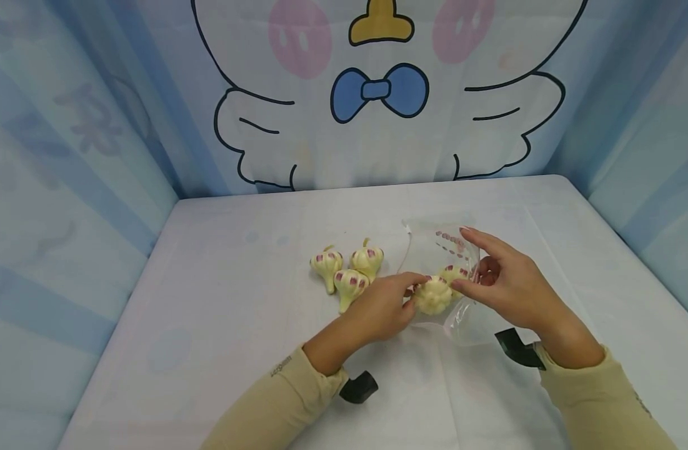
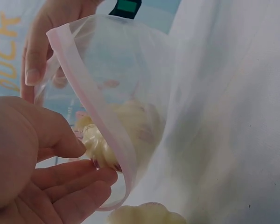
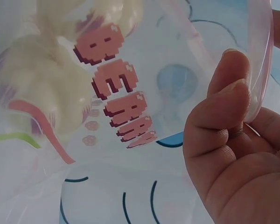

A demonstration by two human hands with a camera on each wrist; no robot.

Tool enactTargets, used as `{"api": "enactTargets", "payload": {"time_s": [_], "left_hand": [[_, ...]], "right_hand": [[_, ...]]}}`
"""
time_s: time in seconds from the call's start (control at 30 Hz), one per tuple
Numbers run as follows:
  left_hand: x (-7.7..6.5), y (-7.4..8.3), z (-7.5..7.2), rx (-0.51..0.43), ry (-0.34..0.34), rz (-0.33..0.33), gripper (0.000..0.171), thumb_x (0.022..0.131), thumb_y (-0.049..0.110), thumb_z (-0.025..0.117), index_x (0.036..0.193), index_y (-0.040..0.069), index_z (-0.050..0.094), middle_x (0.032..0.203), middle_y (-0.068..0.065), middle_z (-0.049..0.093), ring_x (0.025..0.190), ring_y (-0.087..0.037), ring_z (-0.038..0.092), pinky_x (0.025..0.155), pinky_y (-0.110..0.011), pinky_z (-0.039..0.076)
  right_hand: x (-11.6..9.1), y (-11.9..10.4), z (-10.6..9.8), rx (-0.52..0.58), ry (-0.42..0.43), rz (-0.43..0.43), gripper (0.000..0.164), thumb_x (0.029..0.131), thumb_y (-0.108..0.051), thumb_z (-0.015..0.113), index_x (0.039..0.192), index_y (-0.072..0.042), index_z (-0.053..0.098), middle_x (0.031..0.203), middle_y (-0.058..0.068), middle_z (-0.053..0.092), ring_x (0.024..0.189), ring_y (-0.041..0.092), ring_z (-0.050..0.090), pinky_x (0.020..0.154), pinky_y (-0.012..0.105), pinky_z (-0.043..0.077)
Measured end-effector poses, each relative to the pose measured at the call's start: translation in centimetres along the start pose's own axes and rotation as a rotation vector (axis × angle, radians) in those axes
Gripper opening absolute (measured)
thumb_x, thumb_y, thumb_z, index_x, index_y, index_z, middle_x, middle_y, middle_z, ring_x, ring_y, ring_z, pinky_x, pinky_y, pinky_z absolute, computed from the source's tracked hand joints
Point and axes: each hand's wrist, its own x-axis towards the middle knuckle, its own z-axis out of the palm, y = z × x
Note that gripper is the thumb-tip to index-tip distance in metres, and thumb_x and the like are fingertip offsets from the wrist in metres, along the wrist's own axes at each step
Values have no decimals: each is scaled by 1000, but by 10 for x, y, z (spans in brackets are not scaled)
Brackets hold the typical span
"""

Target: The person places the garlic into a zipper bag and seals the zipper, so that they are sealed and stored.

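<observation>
A clear zip bag (image 1: 425, 247) with a pink strip along its mouth and red lettering lies on the table. My left hand (image 1: 385, 306) reaches to the bag's mouth, thumb and fingers around a pale garlic bulb (image 2: 99, 145) with purple marks. A second garlic bulb (image 1: 452, 273) is inside the bag, seen through the plastic beyond the first. At the bag's right side, my right hand (image 1: 518, 284) holds the rim between curled fingers, its index finger (image 1: 481, 237) stretched out above. The bag's plastic partly veils both bulbs in the right wrist view.
Just left of my left hand, three more garlic bulbs sit together: one at the left (image 1: 325, 264), one behind (image 1: 367, 259) and one in front (image 1: 350, 284). The white table (image 1: 237, 325) is bordered by a printed curtain (image 1: 377, 150) behind and at the sides.
</observation>
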Motion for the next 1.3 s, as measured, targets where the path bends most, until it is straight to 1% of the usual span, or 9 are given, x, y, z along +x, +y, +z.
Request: {"api": "enactTargets", "payload": {"time_s": [0.07, 0.13, 0.33, 0.5, 0.63, 0.77, 0.97, 1.17, 1.3], "left_hand": [[0, 0, 0, -26, -20, -10, 43, 97, 7, 61, 139, 12, 59, 130, -1, 65, 110, -10, 64, 78, -16, 50], [0, 0, 1, -61, -42, -19, 44, 97, 6, 59, 140, 11, 57, 133, 0, 63, 113, -9, 63, 81, -17, 50], [4, 1, 6, -216, -98, -50, 47, 96, 2, 53, 142, 8, 54, 139, -1, 59, 120, -9, 59, 93, -20, 48], [8, 0, 11, -302, -131, -81, 48, 96, 4, 51, 143, 10, 54, 139, 3, 58, 122, -5, 57, 96, -20, 46], [11, -1, 15, -355, -142, -80, 46, 97, 5, 52, 143, 9, 54, 138, 3, 59, 122, -4, 56, 96, -19, 45], [12, -3, 15, -382, -138, -75, 44, 98, 7, 53, 142, 8, 55, 137, 2, 59, 121, -4, 57, 95, -18, 45], [8, -5, 9, -393, -109, -96, 43, 98, 10, 56, 140, 10, 57, 137, 4, 59, 119, -5, 58, 95, -20, 46], [-2, -8, -2, -375, -83, -106, 42, 98, 15, 59, 140, 15, 58, 137, 6, 59, 119, -6, 58, 96, -23, 47], [-11, -15, -13, -377, -40, -123, 42, 97, 15, 63, 139, 14, 59, 136, 6, 60, 119, -8, 58, 97, -25, 48]], "right_hand": [[0, 0, 0, 3, -4, 10, 81, 78, -9, 86, 148, -2, 46, 101, 10, 60, 70, 12, 52, 57, 19, 48], [-1, 0, 0, 9, -7, 17, 80, 79, -9, 86, 148, -2, 46, 100, 10, 60, 70, 12, 52, 57, 19, 49], [-1, -2, 1, 44, -18, 34, 77, 82, -7, 83, 149, -3, 45, 108, 11, 59, 72, 12, 53, 59, 20, 51], [-2, -2, 2, 63, -20, 40, 76, 82, -6, 82, 149, -3, 45, 108, 12, 58, 71, 12, 53, 57, 20, 50], [-2, -1, 2, 69, -13, 30, 77, 81, -5, 82, 149, -3, 45, 106, 11, 58, 70, 11, 53, 56, 20, 49], [-3, 0, 3, 74, -9, 31, 78, 80, -5, 83, 149, -2, 45, 105, 12, 59, 69, 11, 53, 56, 19, 49], [-3, 1, 2, 66, -10, 48, 79, 81, -6, 83, 149, -2, 43, 115, 15, 60, 72, 10, 56, 59, 19, 51], [-4, 2, 1, 71, -15, 58, 79, 81, -6, 83, 149, -2, 43, 110, 14, 60, 71, 11, 56, 58, 19, 51], [-4, 3, 1, 75, -21, 68, 80, 82, -7, 83, 150, -3, 42, 112, 15, 60, 72, 11, 57, 59, 20, 52]]}}
